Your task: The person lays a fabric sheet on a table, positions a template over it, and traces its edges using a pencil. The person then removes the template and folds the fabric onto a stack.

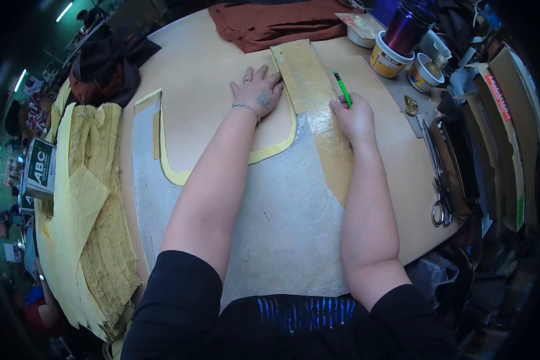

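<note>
My left hand lies flat, fingers spread, on a tan cardboard pattern that rests on a yellow fabric piece. My right hand grips a green pencil upright, its tip down at the edge of a long brownish strip template that runs between both hands. The strip crosses a grey metal sheet on the table.
A tall stack of yellow fabric pieces lies at the left. Brown cloth sits at the far edge. Glue tubs, a purple bottle and scissors line the right side beside cardboard sheets.
</note>
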A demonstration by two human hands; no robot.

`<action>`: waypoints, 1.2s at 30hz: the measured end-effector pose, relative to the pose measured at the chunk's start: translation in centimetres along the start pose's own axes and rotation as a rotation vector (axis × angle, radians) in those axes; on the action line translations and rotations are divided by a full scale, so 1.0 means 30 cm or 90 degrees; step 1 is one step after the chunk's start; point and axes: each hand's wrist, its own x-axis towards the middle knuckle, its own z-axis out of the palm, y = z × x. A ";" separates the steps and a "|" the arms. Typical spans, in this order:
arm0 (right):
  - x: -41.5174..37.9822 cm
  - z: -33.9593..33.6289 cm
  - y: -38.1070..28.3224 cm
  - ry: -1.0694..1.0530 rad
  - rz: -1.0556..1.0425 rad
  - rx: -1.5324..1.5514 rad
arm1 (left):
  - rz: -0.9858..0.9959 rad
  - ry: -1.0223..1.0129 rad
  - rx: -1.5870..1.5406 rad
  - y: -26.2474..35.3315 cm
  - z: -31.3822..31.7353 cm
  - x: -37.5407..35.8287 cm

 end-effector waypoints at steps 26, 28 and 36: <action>-0.010 0.018 -0.007 0.100 -0.166 -0.136 | 0.314 0.095 -0.175 0.293 0.074 -0.555; -0.016 0.027 -0.028 0.121 -0.202 0.001 | 0.313 0.096 -0.156 0.293 0.078 -0.561; -0.251 0.189 -0.339 -0.495 -0.057 0.304 | 0.325 -0.011 -0.214 0.251 0.141 -0.499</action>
